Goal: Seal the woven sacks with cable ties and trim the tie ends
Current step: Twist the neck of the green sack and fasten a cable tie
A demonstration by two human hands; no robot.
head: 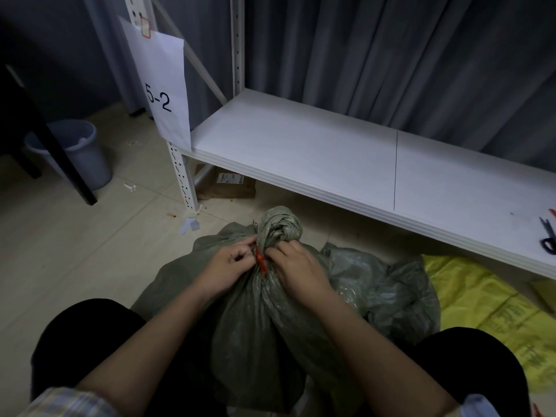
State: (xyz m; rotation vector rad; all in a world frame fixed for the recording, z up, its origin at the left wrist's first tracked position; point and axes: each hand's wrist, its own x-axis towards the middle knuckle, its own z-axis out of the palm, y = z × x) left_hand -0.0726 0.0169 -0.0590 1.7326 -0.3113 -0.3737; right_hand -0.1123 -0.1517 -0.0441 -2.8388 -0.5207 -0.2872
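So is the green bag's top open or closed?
Closed: the green sack neck is bunched tight, an orange cable tie around it.

Sack [255, 311] on floor between knees, both hands [228, 263] at its neck around a cable tie [261, 261]. Shelf [301, 152] behind; scissors [548, 236] on shelf, far right. Bucket [81, 155] far left.

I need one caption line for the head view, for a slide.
Both hands fasten an orange cable tie around the gathered neck of a green woven sack.

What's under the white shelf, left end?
Under the white shelf, beside the upright, a brown cardboard package with a label lies on the floor. Further right, the shelf covers the rest.
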